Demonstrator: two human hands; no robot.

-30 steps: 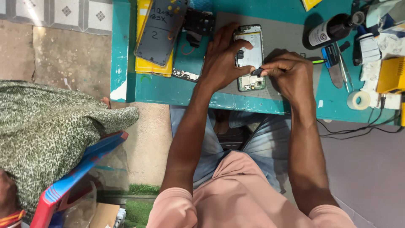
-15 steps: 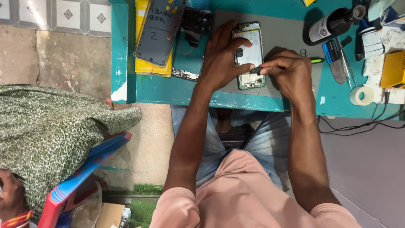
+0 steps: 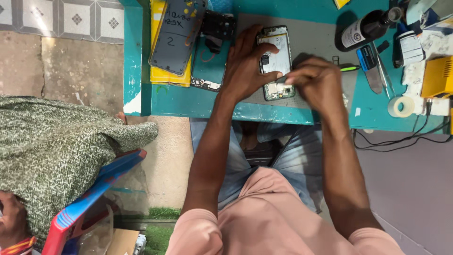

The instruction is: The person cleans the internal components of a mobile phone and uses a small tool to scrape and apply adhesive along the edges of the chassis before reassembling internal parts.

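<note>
Teal-painted wooden workbench [image 3: 188,101] fills the top of the view, w/ a grey rectangular work mat [image 3: 321,42] on it. On the mat lies an opened smartphone with its back cover off [image 3: 276,61], long axis running away from the person, bottom end toward the bench's near edge. Left hand [image 3: 245,66] lies on the phone's left side, fingers spread over it, thumb on its lower part. Right hand [image 3: 318,82], fingers pinched on a thin tool, tip at the phone's lower right edge; phone sits just left of those fingers. Dark bottle [image 3: 365,29] and tape roll [image 3: 401,106] well apart to the right.
</note>
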